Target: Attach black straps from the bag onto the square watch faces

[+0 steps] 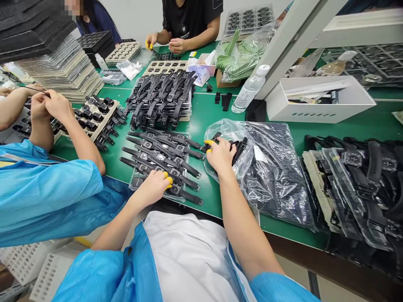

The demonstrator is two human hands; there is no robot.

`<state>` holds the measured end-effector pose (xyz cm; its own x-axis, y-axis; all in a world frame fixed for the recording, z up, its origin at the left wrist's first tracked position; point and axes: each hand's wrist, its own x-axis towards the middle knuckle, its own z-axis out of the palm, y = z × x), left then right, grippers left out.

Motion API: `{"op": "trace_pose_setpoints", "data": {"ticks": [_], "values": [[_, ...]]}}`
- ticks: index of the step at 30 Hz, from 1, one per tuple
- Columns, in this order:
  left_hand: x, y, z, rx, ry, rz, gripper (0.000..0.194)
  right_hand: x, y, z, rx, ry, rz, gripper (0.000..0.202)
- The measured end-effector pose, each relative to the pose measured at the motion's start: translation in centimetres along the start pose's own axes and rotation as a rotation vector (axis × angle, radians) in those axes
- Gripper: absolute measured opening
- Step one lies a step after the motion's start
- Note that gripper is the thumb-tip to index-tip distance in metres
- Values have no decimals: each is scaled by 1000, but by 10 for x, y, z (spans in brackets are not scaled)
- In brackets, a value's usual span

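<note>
In the head view, my left hand (154, 184), with yellow finger covers, is closed at the near side of a clear tray (134, 183), its fingers on a smartwatch (174, 190). Rows of black smartwatches lie face down across that tray, straps spread out to both sides. My right hand (221, 154), also with a yellow finger cover, reaches into the mouth of a clear plastic bag (270, 167). Its fingers are bent around black watch straps (239, 151) there; their tips are partly hidden. Many dark straps are packed inside the bag.
Behind the tray rises a stack of strapped watches (160, 98). A water bottle (251, 89) and a white box (317, 100) stand back right. Trays of watches (355, 184) are stacked at right. Co-workers work at left and across the green table (195, 115).
</note>
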<state>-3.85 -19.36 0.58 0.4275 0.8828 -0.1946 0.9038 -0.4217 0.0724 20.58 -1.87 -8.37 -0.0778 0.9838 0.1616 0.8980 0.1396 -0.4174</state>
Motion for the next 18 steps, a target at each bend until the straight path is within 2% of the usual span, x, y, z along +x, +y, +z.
{"op": "trace_pose_setpoints", "data": {"ticks": [6,10,13,15,18], "values": [[0,-6,16,91,116,37,17,2,-1,-1,14,3,16,42],[-4,-10,26,70,269,-31,19,3,0,-2,45,33,21,41],[-11,-15,27,46,369,-87,20,3,1,-3,57,44,30,37],[-19,-19,25,39,394,-114,20,3,1,-3,62,44,33,33],[-34,-23,20,27,372,-128,21,4,2,-2,80,55,31,29]]}}
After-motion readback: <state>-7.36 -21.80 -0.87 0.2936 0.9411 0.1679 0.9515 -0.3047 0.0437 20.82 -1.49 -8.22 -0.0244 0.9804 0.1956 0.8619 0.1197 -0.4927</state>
